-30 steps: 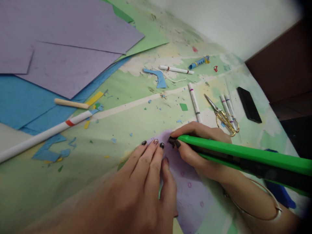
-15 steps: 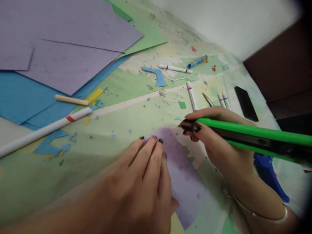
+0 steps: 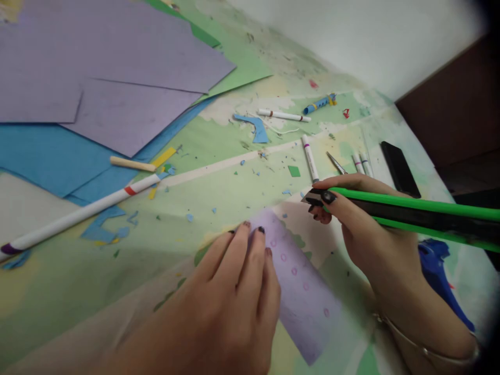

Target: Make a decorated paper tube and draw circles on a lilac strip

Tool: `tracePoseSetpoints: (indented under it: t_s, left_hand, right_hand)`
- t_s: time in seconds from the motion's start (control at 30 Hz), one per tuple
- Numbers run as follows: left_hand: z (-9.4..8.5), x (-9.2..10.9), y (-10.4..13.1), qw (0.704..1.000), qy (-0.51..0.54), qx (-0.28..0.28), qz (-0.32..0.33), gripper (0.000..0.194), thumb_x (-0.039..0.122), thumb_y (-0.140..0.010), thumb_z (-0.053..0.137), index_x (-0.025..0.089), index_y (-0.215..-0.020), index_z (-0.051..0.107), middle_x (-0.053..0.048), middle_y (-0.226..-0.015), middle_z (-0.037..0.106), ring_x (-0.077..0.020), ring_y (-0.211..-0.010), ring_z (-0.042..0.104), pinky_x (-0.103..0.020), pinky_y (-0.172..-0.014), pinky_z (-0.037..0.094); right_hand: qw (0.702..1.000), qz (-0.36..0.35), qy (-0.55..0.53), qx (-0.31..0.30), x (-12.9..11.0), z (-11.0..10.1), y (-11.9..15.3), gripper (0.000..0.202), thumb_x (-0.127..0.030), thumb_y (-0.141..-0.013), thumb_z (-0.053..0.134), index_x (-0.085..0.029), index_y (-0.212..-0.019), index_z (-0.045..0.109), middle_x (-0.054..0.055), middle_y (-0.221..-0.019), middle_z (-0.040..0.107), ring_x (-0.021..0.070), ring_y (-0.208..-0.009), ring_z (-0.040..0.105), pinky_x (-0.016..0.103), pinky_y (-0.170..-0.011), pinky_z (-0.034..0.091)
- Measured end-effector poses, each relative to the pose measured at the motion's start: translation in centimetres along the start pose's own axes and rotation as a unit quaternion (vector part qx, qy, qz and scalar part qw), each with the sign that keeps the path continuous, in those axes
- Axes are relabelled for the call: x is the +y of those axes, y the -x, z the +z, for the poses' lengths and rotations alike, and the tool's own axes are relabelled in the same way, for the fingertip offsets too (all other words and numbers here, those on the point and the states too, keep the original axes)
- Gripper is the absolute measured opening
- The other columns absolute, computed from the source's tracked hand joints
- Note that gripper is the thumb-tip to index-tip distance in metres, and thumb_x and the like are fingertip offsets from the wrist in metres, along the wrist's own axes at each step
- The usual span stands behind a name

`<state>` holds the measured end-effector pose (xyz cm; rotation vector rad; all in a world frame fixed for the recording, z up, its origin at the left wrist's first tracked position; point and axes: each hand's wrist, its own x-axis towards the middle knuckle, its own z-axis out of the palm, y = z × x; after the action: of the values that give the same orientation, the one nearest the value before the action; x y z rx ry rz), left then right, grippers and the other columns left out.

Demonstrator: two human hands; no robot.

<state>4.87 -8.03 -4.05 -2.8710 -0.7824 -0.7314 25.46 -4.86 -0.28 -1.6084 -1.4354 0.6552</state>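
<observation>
My left hand (image 3: pixel 234 291) lies flat on a strip of purple paper (image 3: pixel 300 297), its fingertips near the far end of the strip. A row of small pink circles is drawn along the paper. My right hand (image 3: pixel 363 229) grips a green and black utility knife (image 3: pixel 410 211) close to its blade end. The short blade points left, beyond the strip's right edge and apart from the paper. Part of the strip is hidden under my left hand.
Purple sheets (image 3: pixel 156 109) and blue sheets (image 3: pixel 35 161) lie at the upper left, beside a wooden stick (image 3: pixel 133 164) and a long white marker (image 3: pixel 89 211). Paper scraps, white markers (image 3: pixel 310 159), a black phone (image 3: pixel 400 169) and a blue tool (image 3: pixel 441 276) lie around.
My right hand and the knife have shifted slightly right, away from the paper. More of the pink circles shows now. The whole view has shifted a little.
</observation>
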Motion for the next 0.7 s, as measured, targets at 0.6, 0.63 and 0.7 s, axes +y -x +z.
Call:
tracePoseSetpoints:
  t_s: [0.6, 0.63, 0.7]
  left_hand:
    - [-1.2, 2.2, -1.8, 0.980, 0.076, -0.030, -0.184, 0.029, 0.019, -0.067, 0.056, 0.013, -0.094, 0.066, -0.021, -0.112, 0.055, -0.0361, -0.101, 0.051, -0.056, -0.079, 0.050]
    - [-0.9, 2.5, -1.9, 0.981, 0.065, -0.016, -0.182, 0.027, 0.018, -0.068, 0.056, 0.011, -0.092, 0.066, -0.022, -0.108, 0.056, -0.0351, -0.097, 0.051, -0.054, -0.076, 0.051]
    - [-0.5, 3.0, -2.0, 0.985, 0.030, 0.008, -0.167, 0.024, 0.015, -0.071, 0.057, 0.008, -0.092, 0.066, -0.022, -0.102, 0.056, -0.0341, -0.094, 0.050, -0.052, -0.072, 0.052]
  right_hand:
    - [0.997, -0.038, -0.068, 0.023, -0.9, -0.6, 0.7, 0.011, -0.019, -0.082, 0.061, -0.021, -0.091, 0.068, 0.002, -0.076, 0.069, 0.0143, -0.065, 0.065, 0.023, -0.054, 0.051]
    - [0.997, -0.039, -0.063, 0.020, -0.9, -0.7, 0.7, 0.012, -0.018, -0.082, 0.061, -0.021, -0.091, 0.068, 0.002, -0.077, 0.069, 0.0145, -0.065, 0.065, 0.024, -0.054, 0.051]
    - [0.998, -0.041, -0.052, 0.011, -0.9, -0.7, 0.7, 0.012, -0.017, -0.082, 0.061, -0.021, -0.091, 0.068, 0.002, -0.075, 0.069, 0.0138, -0.064, 0.064, 0.024, -0.054, 0.051]
